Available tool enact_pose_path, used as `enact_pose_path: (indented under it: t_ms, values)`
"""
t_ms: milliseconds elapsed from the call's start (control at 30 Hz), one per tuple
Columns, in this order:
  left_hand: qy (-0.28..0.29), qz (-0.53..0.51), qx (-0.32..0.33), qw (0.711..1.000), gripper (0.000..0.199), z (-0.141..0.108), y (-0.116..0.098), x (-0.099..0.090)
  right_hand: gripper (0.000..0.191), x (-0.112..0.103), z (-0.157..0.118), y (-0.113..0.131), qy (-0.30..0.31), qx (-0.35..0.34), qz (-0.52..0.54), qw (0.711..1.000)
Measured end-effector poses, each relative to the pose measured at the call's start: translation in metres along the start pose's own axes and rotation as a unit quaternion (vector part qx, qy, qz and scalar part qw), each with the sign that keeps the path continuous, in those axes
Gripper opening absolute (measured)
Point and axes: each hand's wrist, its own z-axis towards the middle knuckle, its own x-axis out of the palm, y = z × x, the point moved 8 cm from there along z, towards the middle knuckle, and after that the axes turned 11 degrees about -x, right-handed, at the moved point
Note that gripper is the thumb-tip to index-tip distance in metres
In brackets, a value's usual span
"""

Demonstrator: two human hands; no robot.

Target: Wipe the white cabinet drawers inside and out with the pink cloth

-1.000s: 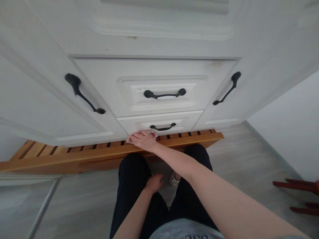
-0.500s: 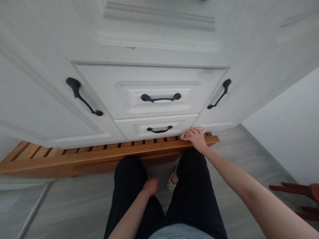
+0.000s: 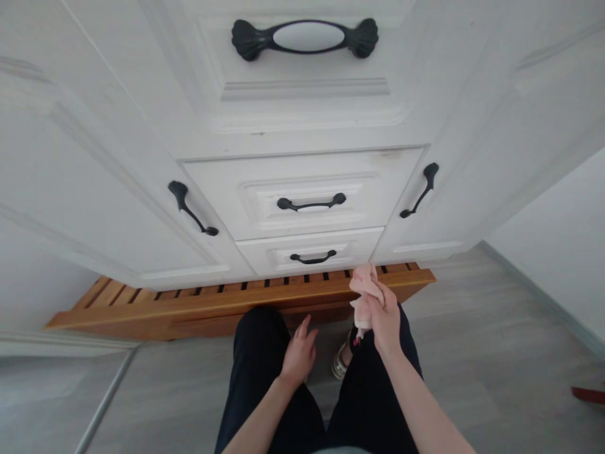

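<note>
A pink cloth [image 3: 363, 281] hangs crumpled from my right hand [image 3: 386, 315], whose fingers pinch it in front of the bench edge and above my right knee. My left hand [image 3: 299, 354] is between my knees with its fingers spread and nothing in them. Behind the cloth runs the slatted wooden bench [image 3: 198, 310], at the foot of the white cabinet. The lower drawer [image 3: 354, 246] and the drawer above it [image 3: 265, 217] are both closed, each with a dark handle.
Cabinet doors with dark handles flank the drawers, the left handle [image 3: 191, 211] and the right handle [image 3: 420, 189]. A larger handle [image 3: 307, 38] is at the top. A red-brown leg [image 3: 588, 395] shows at the right edge, near the white wall [image 3: 558, 221].
My right hand has lifted the cloth off the bench and drawn it back toward me. My left hand has risen and its fingers have spread. The view has shifted, showing the upper handle.
</note>
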Motion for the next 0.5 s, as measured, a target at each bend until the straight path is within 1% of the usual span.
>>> enact_pose_path:
  t_ms: [33,67,100,133,167,200,267,300,333,367,400,433,500]
  values:
    - [-0.005,-0.004,-0.006,1.0,0.054,-0.002,0.003,-0.001,0.037,0.013,0.006,0.03,0.008,-0.09,-0.032,0.995]
    - [-0.005,-0.006,-0.015,1.0,0.052,-0.003,0.006,0.001,0.038,0.031,0.01,0.059,0.026,-0.18,-0.057,0.982]
    - [0.002,-0.007,-0.026,1.0,0.05,-0.004,0.01,0.004,0.041,0.055,0.011,0.085,0.058,-0.262,-0.081,0.96]
    - [0.013,-0.006,-0.038,0.999,0.048,-0.005,0.014,0.009,0.042,0.082,0.009,0.105,0.097,-0.331,-0.11,0.932]
    - [0.026,-0.003,-0.048,0.999,0.046,-0.006,0.018,0.014,0.043,0.113,0.006,0.118,0.144,-0.382,-0.145,0.901]
    - [0.04,0.0,-0.055,0.998,0.045,-0.007,0.02,0.02,0.043,0.143,0.0,0.125,0.195,-0.42,-0.184,0.867]
    - [0.061,0.004,-0.059,0.996,0.043,-0.008,0.024,0.027,0.039,0.195,-0.013,0.124,0.284,-0.484,-0.247,0.79]
    - [0.069,0.006,-0.059,0.996,0.043,-0.008,0.025,0.029,0.037,0.213,-0.018,0.119,0.316,-0.506,-0.27,0.756]
    - [0.075,0.007,-0.059,0.995,0.044,-0.008,0.026,0.031,0.037,0.225,-0.021,0.113,0.338,-0.524,-0.286,0.728]
    - [0.08,0.008,-0.06,0.995,0.044,-0.008,0.028,0.031,0.037,0.231,-0.021,0.106,0.353,-0.536,-0.296,0.707]
    - [0.085,0.009,-0.061,0.994,0.044,-0.008,0.03,0.031,0.037,0.232,-0.019,0.099,0.361,-0.544,-0.304,0.694]
    - [0.088,0.009,-0.063,0.994,0.043,-0.009,0.032,0.031,0.036,0.228,-0.015,0.092,0.368,-0.549,-0.309,0.684]
    - [0.093,0.01,-0.064,0.994,0.043,-0.009,0.036,0.031,0.032,0.215,-0.005,0.081,0.382,-0.554,-0.313,0.67]
